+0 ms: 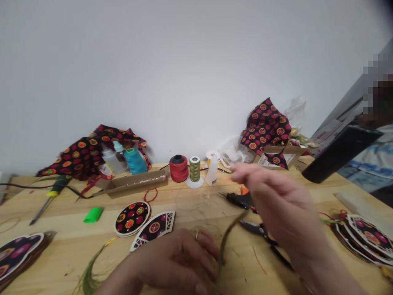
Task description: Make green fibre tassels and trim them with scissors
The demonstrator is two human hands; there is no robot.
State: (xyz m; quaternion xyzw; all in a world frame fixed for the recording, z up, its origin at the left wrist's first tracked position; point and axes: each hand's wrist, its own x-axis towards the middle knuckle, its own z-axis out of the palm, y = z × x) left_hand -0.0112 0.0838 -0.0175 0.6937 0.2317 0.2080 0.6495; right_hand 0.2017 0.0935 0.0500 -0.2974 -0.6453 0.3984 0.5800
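Observation:
My left hand point(184, 256), with a ring on one finger, is low over the table, its fingers curled against a bundle of olive thread point(226, 239). The bundle arcs up and right toward the wrist side of my right hand point(273, 196). That right hand is raised and blurred, thumb and fingers pinched together; whatever is in them is too fine to make out. Just beyond the left hand lie a fan-shaped patterned ornament point(153, 229) and a round patterned ornament point(132, 219) with a red loop. An olive tassel point(90, 270) is left of my left forearm.
Black-handled scissors point(254, 227) and small snips point(238, 200) lie beneath the right hand. Red spool point(178, 169), olive spool point(194, 169) and white bottle point(212, 171) stand behind. A screwdriver point(46, 207) and stacked ornaments point(368, 241) flank the sides. Another person is at right.

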